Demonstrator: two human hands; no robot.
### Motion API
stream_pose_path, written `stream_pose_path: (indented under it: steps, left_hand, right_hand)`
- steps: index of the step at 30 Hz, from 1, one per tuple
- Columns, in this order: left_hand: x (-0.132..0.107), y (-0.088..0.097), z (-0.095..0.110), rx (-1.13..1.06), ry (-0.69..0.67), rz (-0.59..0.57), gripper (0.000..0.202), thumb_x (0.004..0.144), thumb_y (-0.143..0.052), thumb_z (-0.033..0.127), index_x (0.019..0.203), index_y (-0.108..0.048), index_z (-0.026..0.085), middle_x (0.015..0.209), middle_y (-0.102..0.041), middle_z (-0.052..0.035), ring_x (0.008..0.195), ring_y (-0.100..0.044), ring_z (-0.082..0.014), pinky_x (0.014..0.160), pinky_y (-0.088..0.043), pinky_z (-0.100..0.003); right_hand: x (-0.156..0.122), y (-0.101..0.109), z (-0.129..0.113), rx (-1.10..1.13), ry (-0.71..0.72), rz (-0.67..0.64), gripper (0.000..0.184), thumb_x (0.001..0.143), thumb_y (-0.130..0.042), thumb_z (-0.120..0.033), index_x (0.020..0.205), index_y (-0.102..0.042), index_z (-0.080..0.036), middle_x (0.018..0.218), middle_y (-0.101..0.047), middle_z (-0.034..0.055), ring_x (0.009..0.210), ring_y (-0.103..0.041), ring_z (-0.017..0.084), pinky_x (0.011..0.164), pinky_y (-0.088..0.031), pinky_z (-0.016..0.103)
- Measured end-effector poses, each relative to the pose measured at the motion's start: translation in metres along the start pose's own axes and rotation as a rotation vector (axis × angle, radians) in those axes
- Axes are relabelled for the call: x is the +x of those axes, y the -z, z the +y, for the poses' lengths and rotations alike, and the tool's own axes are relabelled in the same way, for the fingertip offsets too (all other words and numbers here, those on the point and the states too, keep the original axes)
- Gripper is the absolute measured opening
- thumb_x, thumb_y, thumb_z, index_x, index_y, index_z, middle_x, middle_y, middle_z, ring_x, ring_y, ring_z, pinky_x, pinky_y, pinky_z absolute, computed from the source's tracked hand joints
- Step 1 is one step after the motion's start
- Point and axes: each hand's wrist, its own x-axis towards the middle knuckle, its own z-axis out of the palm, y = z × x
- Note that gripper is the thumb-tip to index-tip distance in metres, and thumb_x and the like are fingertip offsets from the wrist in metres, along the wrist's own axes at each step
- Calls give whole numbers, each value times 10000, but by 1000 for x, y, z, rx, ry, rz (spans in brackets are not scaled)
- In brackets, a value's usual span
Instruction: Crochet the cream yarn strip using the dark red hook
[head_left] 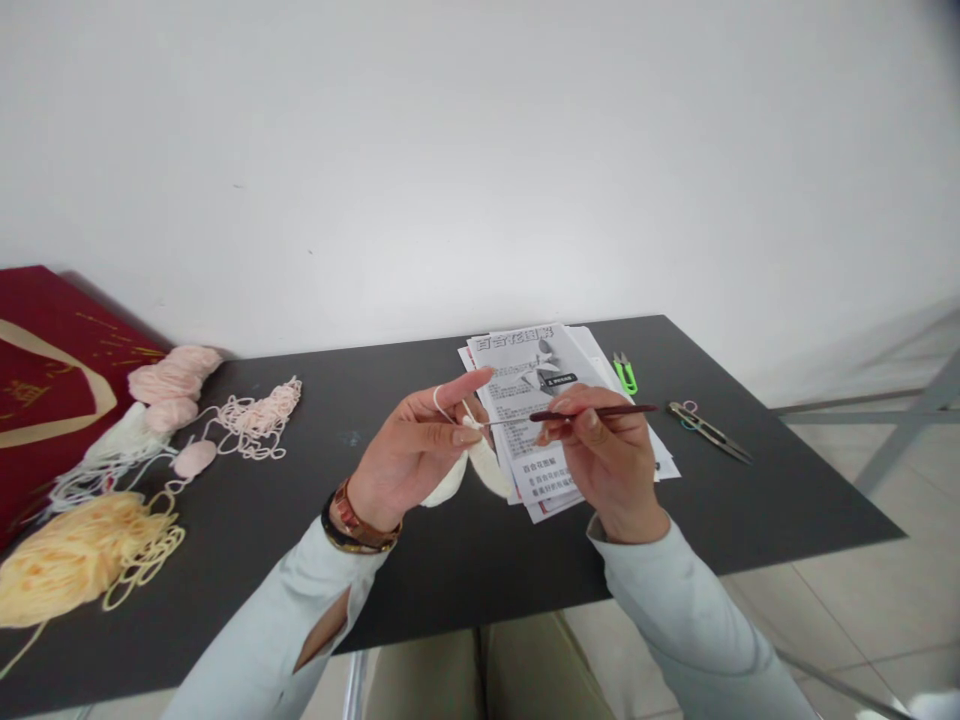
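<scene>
My left hand (412,450) pinches a small cream crocheted piece (480,468) that hangs below the fingers. A strand of cream yarn loops over its raised index finger. My right hand (607,450) grips a dark red crochet hook (592,412), held level, its metal tip poking into the cream piece by my left fingertips. Both hands hover above the black table (750,500), in front of printed instruction sheets (540,400).
Loose yellow yarn (75,560) lies at the table's left front, with pink yarn (180,385) and a tangled pale strand (259,415) behind it. A red bag (45,370) stands at far left. Green snips (625,373) and metal snips (709,430) lie to the right.
</scene>
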Motion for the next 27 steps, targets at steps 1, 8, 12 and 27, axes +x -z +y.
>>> stream_pose_path:
  steps: [1,8,12,27]
  left_hand:
    - [-1,0,0,11,6,-15,417,582,-802,111,977,-788,242,541,-546,6,609,-515,-125,572,-413,-249]
    - [-3,5,-6,441,-185,-39,388,715,-789,159,1083,-752,274,738,-603,-15,693,-527,-110,639,-421,-242]
    - [1,7,-21,473,-261,46,400,743,-782,206,1133,-727,275,770,-607,-6,716,-525,-103,669,-432,-226]
    - [2,3,-7,655,-143,48,216,777,-739,214,984,-783,254,830,-609,-18,744,-557,-100,650,-435,-208]
  right_hand:
    - [1,0,1,30,-45,21,192,751,-837,-365,789,-747,-200,751,-676,28,552,-652,137,518,-599,238]
    - [2,0,16,350,-458,67,246,709,-866,-321,822,-719,-159,655,-667,-3,523,-617,75,521,-578,123]
    - [1,-4,22,408,-478,90,273,693,-882,-292,853,-723,-138,712,-693,10,598,-657,79,591,-591,109]
    - [-1,-8,29,291,-403,53,275,744,-837,-373,847,-718,-147,661,-676,6,535,-622,96,505,-584,166]
